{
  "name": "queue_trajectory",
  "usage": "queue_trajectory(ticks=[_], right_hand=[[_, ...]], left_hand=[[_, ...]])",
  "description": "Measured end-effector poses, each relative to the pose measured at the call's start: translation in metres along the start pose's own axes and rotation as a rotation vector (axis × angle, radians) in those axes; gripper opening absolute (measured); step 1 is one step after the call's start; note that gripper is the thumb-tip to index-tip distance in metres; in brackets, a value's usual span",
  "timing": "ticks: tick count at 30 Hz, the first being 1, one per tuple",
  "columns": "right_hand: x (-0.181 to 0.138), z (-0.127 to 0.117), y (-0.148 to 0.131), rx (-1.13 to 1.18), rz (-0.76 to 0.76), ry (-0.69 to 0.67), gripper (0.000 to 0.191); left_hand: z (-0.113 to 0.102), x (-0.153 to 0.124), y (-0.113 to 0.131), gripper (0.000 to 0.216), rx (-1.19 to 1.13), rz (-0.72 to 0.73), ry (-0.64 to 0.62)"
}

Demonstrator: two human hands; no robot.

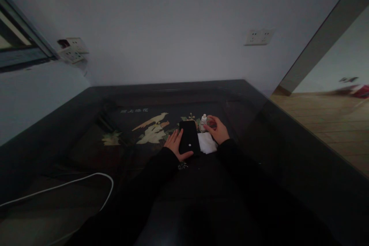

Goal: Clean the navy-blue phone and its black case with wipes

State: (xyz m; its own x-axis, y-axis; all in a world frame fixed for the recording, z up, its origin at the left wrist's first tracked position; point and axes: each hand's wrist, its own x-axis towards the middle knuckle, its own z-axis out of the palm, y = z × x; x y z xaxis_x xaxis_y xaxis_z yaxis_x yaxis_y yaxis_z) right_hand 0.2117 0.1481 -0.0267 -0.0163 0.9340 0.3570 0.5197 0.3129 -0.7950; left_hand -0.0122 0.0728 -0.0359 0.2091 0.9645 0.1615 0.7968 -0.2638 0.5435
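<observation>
A black phone (189, 137) lies face up on the dark table (273, 153). My left hand (175, 144) rests along its left edge with fingers stretched and the thumb under its near end. A small white bottle (203, 122) stands just beyond the phone's right corner. My right hand (218, 128) is curled beside the bottle, fingertips at a small clear thing I cannot make out. A white cloth (206, 143) lies flat between both hands, right of the phone.
The tabletop carries an inlaid bird-and-flower picture (152, 127). A white cable (86, 180) loops across the near left. Wall sockets (258, 37) sit on the back wall and more sockets (72, 50) at the left. Wooden floor (331, 123) opens on the right.
</observation>
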Motion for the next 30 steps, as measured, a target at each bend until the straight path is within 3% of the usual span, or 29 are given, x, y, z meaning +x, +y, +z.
queue_trajectory(ticks=[3, 4, 10, 17, 30], right_hand=[[0.003, -0.025, 0.014, 0.041, 0.033, 0.072, 0.047], [0.004, -0.036, 0.021, 0.049, 0.046, 0.101, 0.047], [0.006, -0.085, 0.058, 0.129, 0.123, 0.285, 0.050], [0.004, -0.078, 0.055, 0.158, 0.129, 0.227, 0.040], [0.001, -0.078, 0.049, 0.087, 0.132, 0.182, 0.031]], left_hand=[[-0.006, 0.011, -0.017, 0.073, -0.521, -0.033, 0.333], [-0.011, 0.016, -0.025, 0.065, -0.591, -0.053, 0.391], [-0.048, 0.031, -0.071, 0.039, -0.874, -0.237, 0.578], [-0.048, 0.032, -0.073, 0.032, -0.998, -0.267, 0.547], [-0.041, 0.031, -0.068, 0.027, -0.907, -0.185, 0.497]])
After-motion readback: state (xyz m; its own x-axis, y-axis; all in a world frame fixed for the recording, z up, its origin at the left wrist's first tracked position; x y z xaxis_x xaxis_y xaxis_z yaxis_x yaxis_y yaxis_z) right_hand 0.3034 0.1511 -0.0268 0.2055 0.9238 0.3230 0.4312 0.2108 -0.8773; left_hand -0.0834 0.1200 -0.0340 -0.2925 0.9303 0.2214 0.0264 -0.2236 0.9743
